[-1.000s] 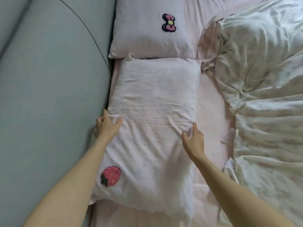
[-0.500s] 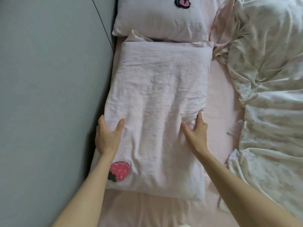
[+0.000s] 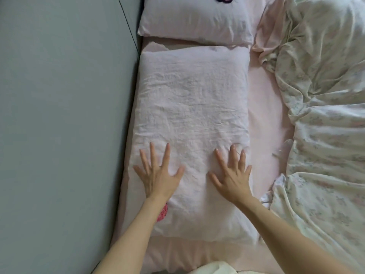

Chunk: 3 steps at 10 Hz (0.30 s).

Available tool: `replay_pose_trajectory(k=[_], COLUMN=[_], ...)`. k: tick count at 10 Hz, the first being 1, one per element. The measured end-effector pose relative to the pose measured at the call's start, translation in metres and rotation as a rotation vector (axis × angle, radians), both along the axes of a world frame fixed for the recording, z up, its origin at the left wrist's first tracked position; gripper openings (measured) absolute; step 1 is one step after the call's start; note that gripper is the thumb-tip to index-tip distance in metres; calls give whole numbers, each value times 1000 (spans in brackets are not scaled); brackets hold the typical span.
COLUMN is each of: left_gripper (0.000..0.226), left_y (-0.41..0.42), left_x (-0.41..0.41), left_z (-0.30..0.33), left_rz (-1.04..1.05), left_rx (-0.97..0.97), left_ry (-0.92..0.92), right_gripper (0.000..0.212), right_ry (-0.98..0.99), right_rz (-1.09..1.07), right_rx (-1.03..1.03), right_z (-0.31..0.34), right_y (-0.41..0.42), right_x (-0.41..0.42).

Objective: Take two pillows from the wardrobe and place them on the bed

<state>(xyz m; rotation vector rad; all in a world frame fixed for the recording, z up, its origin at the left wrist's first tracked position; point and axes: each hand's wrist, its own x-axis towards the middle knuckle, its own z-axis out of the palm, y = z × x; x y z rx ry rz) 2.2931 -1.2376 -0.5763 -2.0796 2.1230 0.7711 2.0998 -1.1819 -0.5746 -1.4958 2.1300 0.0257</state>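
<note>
Pillow (image 3: 192, 119), pale pink: both palms flat on its near end, left hand (image 3: 158, 176) and right hand (image 3: 233, 177), fingers spread. Lies on bed (image 3: 264, 107) beside wall (image 3: 59, 115), touching second pillow (image 3: 194, 20); rumpled duvet (image 3: 324, 95) alongside.

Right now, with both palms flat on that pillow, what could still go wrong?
1. The near pillow lies close to the wall; a push by the left hand might wedge it there.
2. The right hand could slide it into the far pillow.
</note>
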Motion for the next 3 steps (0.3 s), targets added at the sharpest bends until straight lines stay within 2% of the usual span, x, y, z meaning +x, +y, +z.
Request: replay_pose_trajectory(k=[1,2,3], left_gripper=[82,83,84], left_y=[9,4,2], left_x=[-5,-6,-3], left_z=[-13,-16,-14], left_rz=[-62,-68,-89], left_rx=[128,172,192], left_ry=[-58,-78,-101], right_gripper=[71,68,54], right_ry=[-52,-145,-218], right_rz=[29,5,-69], right_rx=[136,194,131], right_z=[-7,-8,13], right_y=[-7,-14,-27], right_x=[-10,-16,-18])
